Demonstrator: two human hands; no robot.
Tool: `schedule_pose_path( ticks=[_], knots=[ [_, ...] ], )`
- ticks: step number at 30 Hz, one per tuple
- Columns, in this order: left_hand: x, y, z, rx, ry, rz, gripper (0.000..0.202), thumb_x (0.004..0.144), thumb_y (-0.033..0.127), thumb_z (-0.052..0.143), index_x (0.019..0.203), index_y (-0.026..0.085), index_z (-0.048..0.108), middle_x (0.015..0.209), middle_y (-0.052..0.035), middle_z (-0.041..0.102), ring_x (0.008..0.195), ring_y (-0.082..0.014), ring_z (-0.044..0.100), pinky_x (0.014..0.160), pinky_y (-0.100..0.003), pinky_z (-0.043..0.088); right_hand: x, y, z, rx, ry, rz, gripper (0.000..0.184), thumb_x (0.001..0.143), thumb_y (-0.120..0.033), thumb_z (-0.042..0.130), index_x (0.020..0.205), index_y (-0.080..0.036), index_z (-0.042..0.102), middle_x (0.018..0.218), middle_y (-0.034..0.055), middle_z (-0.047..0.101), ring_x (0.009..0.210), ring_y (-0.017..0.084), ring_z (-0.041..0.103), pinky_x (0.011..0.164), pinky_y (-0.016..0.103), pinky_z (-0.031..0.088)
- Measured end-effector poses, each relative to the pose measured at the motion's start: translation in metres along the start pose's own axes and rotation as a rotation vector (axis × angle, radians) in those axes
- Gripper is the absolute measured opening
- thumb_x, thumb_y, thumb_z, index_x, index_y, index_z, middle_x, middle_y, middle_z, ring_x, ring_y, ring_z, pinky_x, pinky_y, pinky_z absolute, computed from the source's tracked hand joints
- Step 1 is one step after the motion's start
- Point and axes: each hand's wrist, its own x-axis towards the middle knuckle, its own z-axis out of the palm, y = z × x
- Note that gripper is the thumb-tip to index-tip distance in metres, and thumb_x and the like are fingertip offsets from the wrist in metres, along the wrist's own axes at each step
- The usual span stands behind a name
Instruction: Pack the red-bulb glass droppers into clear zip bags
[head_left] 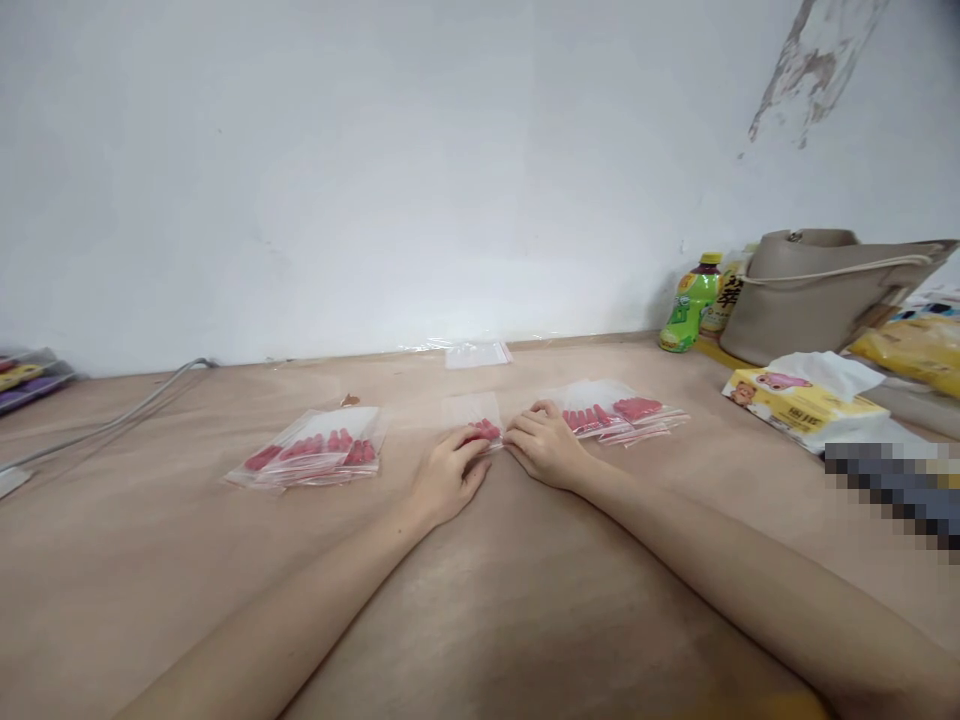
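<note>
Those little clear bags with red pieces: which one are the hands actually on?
The single bag in the middle, pinched by both hands' fingers. The left pile and right pile lie untouched.

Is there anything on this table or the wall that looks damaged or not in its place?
Yes: the wall paint is peeling at the upper right. One empty clear bag lies alone by the wall, apart from the filled stacks. Both hands press a small bag.
</note>
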Motion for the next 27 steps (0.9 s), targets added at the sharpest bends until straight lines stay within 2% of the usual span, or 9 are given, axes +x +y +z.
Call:
schedule_pose_path(
  ticks=[6, 12, 15, 19, 27],
  knots=[
    [0.018, 0.0, 0.015, 0.058, 0.014, 0.12, 0.015, 0.081, 0.012, 0.05, 0.085, 0.015, 0.063, 0.09, -0.007, 0.065, 0.085, -0.0206, 0.059, 0.078, -0.035, 0.046, 0.002, 0.0, -0.002, -0.02, -0.033, 0.008, 0.021, 0.084, -0.018, 0.042, 0.072, -0.015, 0.058, 0.07, 0.0033, 0.059, 0.07, 0.013, 0.048, 0.081, 0.035, 0.026],
    [0.028, -0.003, 0.015, 0.147, -0.013, 0.253, 0.021, 0.084, 0.013, 0.044, 0.077, 0.015, 0.063, 0.082, -0.0079, 0.067, 0.078, -0.0211, 0.06, 0.075, -0.037, 0.044, 0.001, 0.001, -0.001, -0.015, -0.04, 0.009, 0.019, 0.083, -0.018, 0.043, 0.071, -0.015, 0.057, 0.069, 0.0034, 0.059, 0.071, 0.014, 0.048, 0.083, 0.037, 0.026],
    [0.03, -0.005, 0.01, 0.17, -0.04, 0.307, 0.023, 0.085, 0.013, 0.042, 0.074, 0.017, 0.062, 0.081, -0.0062, 0.067, 0.079, -0.0195, 0.06, 0.076, -0.035, 0.043, 0.001, 0.001, -0.002, -0.012, -0.055, 0.002, 0.018, 0.083, -0.018, 0.043, 0.072, -0.016, 0.057, 0.071, 0.0037, 0.059, 0.071, 0.015, 0.048, 0.085, 0.038, 0.025],
    [0.025, -0.005, 0.0, 0.2, -0.049, 0.313, 0.027, 0.087, 0.014, 0.039, 0.073, 0.018, 0.061, 0.081, -0.0048, 0.066, 0.079, -0.018, 0.059, 0.077, -0.035, 0.042, 0.0, 0.0, -0.004, -0.027, -0.069, 0.005, 0.018, 0.083, -0.018, 0.042, 0.074, -0.016, 0.057, 0.073, 0.004, 0.059, 0.073, 0.015, 0.047, 0.088, 0.04, 0.022],
    [-0.007, -0.016, -0.032, 0.261, -0.066, 0.276, 0.025, 0.09, 0.016, 0.038, 0.079, 0.017, 0.06, 0.083, -0.0061, 0.064, 0.082, -0.0186, 0.057, 0.077, -0.033, 0.043, -0.002, 0.002, -0.009, -0.006, -0.048, 0.023, 0.02, 0.084, -0.018, 0.041, 0.073, -0.017, 0.057, 0.072, 0.003, 0.06, 0.071, 0.014, 0.047, 0.089, 0.039, 0.021]
  ],
)
